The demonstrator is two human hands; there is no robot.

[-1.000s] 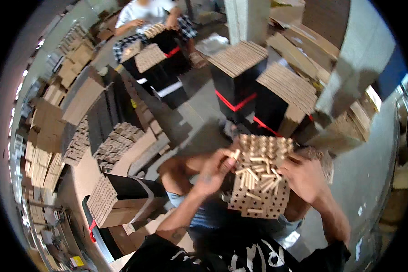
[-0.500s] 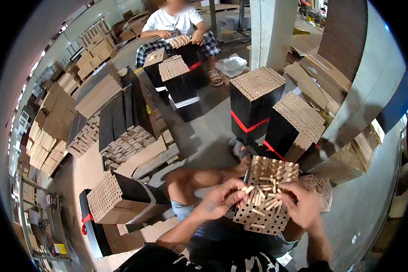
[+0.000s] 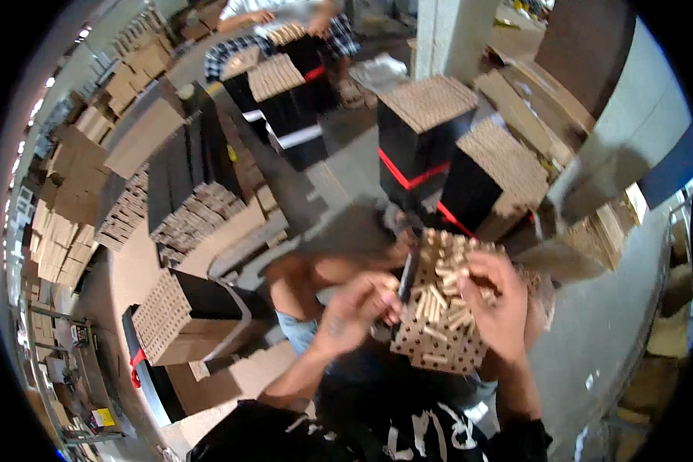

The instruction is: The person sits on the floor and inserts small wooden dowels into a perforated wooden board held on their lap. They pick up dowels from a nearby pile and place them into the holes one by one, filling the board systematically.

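Observation:
A bundle of drilled boards point(image 3: 413, 356) stands upright between my knees, its top face full of round holes. Short wooden dowels point(image 3: 433, 305) lie loose over the middle of that face, and others stand upright in holes along its far end. Left of the bundle, my left hand point(image 3: 353, 309) is closed, fingertips pinched round a pale dowel point(image 3: 393, 284), partly hidden and blurred. My right hand point(image 3: 503, 306) is over the right side of the face, thumb and forefinger closing on a dowel at the far part of the loose pile.
Two black board bundles with red straps point(image 3: 427, 104) stand ahead, near a pale pillar point(image 3: 448, 46). Another strapped bundle point(image 3: 162, 319) lies at left, beside stacked dark boards point(image 3: 189, 185). Across the floor, a seated person point(image 3: 273, 19) handles a similar bundle.
The view has tipped, so the surroundings sit higher. My left hand has drawn left, off the board face. My right hand has reached forward to the far dowels.

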